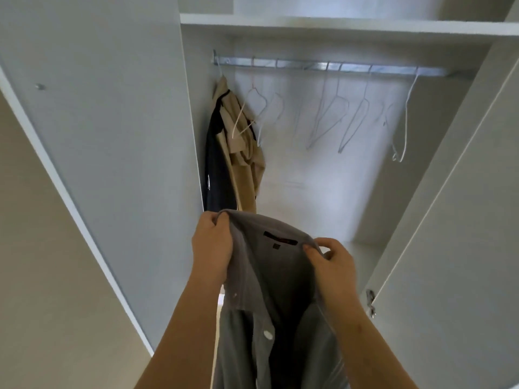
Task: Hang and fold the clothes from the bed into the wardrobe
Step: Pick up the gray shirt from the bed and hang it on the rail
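I hold a grey button-up shirt [269, 276] up in front of the open white wardrobe [323, 178]. My left hand [212, 245] grips the left side of its collar. My right hand [332, 262] pinches the collar's right side. The inside label faces me and the shirt's body hangs down between my forearms. Above, a metal rail [331, 66] carries several empty white hangers [328, 119]. At the rail's left end hang a beige garment [241, 153] and a dark navy one [216, 169].
The left wardrobe door [106, 136] stands open beside my left arm, and the right door [460, 220] stands open at the right with a hinge [370, 301] near my right wrist. A white shelf [337, 26] runs above the rail.
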The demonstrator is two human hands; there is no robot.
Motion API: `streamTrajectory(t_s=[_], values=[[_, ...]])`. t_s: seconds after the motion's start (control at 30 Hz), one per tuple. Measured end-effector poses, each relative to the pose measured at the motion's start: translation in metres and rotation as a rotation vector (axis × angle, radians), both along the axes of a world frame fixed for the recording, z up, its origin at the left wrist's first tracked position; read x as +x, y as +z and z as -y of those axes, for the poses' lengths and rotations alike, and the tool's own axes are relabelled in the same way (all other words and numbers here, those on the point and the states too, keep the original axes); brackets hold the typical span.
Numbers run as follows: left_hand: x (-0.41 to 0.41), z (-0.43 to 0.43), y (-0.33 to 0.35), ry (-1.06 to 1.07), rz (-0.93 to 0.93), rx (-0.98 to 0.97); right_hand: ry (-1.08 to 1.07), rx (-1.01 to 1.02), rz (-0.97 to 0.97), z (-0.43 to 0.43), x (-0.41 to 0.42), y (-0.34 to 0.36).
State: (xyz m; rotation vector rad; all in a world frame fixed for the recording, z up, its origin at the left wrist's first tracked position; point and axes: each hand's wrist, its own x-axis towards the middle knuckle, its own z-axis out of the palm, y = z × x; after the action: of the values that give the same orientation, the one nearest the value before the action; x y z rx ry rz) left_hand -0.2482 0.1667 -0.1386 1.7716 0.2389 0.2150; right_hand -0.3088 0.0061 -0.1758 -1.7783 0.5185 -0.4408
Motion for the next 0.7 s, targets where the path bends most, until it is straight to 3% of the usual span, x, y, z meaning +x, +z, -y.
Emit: streamTrajectory(t_s=[0.23,0.57,0.7], values=[[0.094,-0.001,-0.002,0.024,-0.056,-0.169,0.043,-0.023,-0.026,-0.009,0.097,-0.011],[0.225,0.008,0.012,0.203,0.161,-0.261,0.353,0.021,-0.029,-0.005,0.266,-0.003],[0.283,0.025,0.03,0.26,0.161,-0.332,0.439,0.039,-0.027,0.01,0.335,0.013]])
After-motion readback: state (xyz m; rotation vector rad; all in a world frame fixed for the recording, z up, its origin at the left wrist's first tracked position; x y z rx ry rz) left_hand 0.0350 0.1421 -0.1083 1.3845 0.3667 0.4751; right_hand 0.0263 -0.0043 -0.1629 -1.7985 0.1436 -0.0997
